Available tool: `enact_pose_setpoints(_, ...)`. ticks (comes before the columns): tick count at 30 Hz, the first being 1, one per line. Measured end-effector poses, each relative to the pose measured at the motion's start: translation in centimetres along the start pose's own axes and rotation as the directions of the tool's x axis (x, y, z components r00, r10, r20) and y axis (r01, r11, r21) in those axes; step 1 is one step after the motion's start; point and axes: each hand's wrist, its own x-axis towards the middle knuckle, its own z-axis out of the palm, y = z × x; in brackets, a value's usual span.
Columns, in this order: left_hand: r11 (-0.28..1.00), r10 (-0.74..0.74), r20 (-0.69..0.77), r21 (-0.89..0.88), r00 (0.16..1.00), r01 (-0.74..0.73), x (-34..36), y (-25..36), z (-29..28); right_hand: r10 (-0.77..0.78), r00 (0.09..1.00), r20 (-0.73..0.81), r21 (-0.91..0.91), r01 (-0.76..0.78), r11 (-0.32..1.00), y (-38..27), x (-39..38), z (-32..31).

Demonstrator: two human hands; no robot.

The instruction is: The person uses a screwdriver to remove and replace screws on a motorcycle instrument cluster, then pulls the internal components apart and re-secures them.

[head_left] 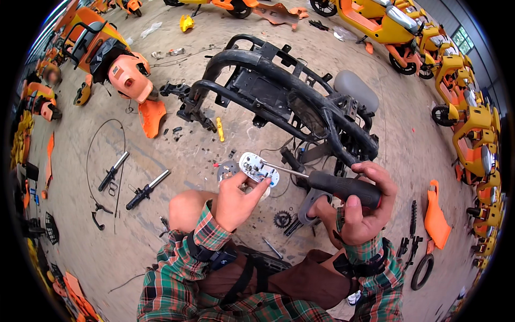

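Observation:
My left hand point(240, 199) pinches a small white oval housing point(251, 162) between thumb and fingers, its inner side with small dark and metal parts turned up. My right hand point(370, 206) is closed round the black handle of a screwdriver point(340, 188). The screwdriver's metal shaft points left, and its tip reaches the housing's inner side; whether it sits in a screw is too small to tell. Behind my left hand, a round grey part point(228, 169) lies on the floor. A black scooter frame point(268, 88) lies just beyond my hands.
Two fork tubes point(147, 190) and a looped cable point(88, 145) lie at left. A yellow tool-like piece point(220, 130) and an orange panel point(152, 118) rest near the frame. At right are another orange panel point(437, 217) and a black ring point(422, 272). Yellow scooters point(466, 115) line the right side.

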Motion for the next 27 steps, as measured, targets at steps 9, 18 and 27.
enact_pose_setpoints(9, 1.0, -0.021, 0.028, 0.019, 0.999, 0.021, 0.4, -1.1, 0.0, 0.013, 1.0, -0.017, 0.056, -0.012, 0.998, 0.3, -0.2, 0.4)
enact_pose_setpoints(18, 0.999, 0.021, 0.018, 0.048, 1.0, -0.022, 0.2, -0.8, 0.1, -0.051, 0.997, 0.058, -0.048, 0.053, 0.997, 1.0, -0.2, -0.7)
enact_pose_setpoints(27, 1.0, 0.015, 0.035, 0.026, 0.999, -0.016, 0.2, -0.3, 0.0, -0.001, 1.0, 0.015, 0.005, 0.001, 1.0, 0.6, -0.1, -0.1)
